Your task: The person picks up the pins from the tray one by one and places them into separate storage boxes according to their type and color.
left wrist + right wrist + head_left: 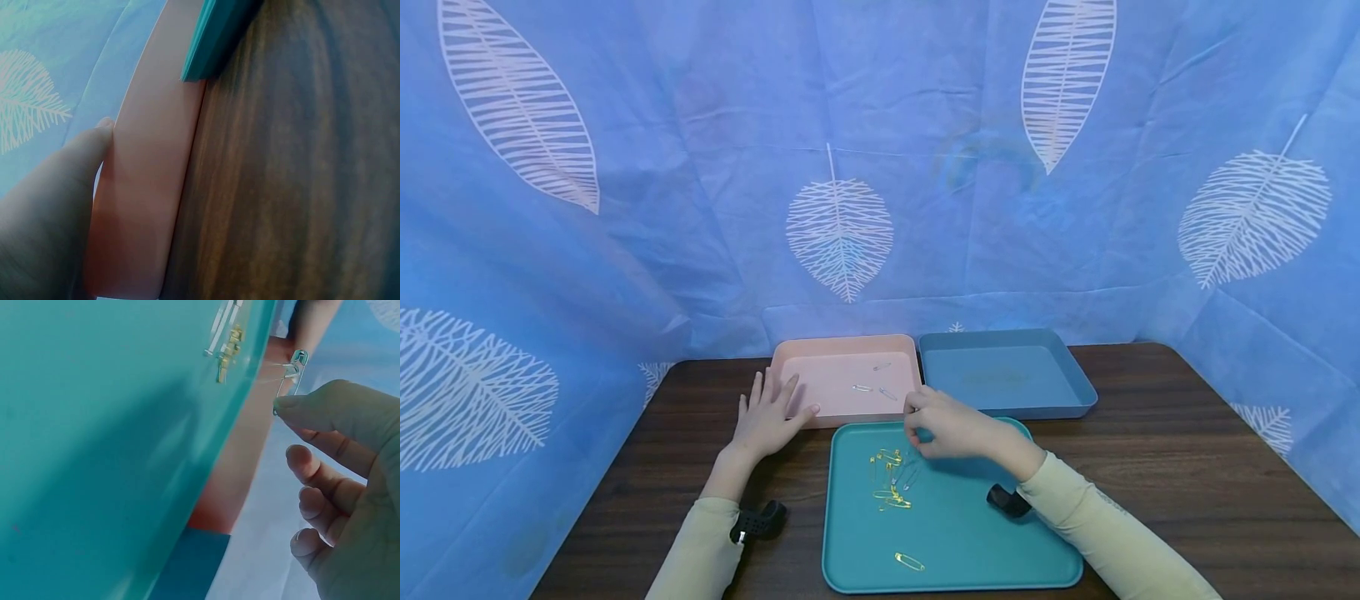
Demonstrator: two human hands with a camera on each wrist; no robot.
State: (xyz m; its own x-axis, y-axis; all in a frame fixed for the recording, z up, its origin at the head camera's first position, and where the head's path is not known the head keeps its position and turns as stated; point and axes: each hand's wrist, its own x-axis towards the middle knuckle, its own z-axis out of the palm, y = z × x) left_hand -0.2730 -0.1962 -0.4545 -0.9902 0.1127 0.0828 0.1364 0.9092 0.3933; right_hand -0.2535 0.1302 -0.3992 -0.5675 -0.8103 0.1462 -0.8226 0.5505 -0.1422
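Left hand [769,418] lies flat with fingers spread; right hand [946,423] hovers, fingers pinched together

From my remote seat I just see a dark brown wood-grain counter [1187,467], boxed in by a creased blue fabric backdrop with white leaf prints [839,237].

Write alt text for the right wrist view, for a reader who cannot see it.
The right hand pinches a silver safety pin at its fingertips, beside the raised edge of a teal tray. More pins, gold and silver, lie on that tray, with a pink tray past its edge.
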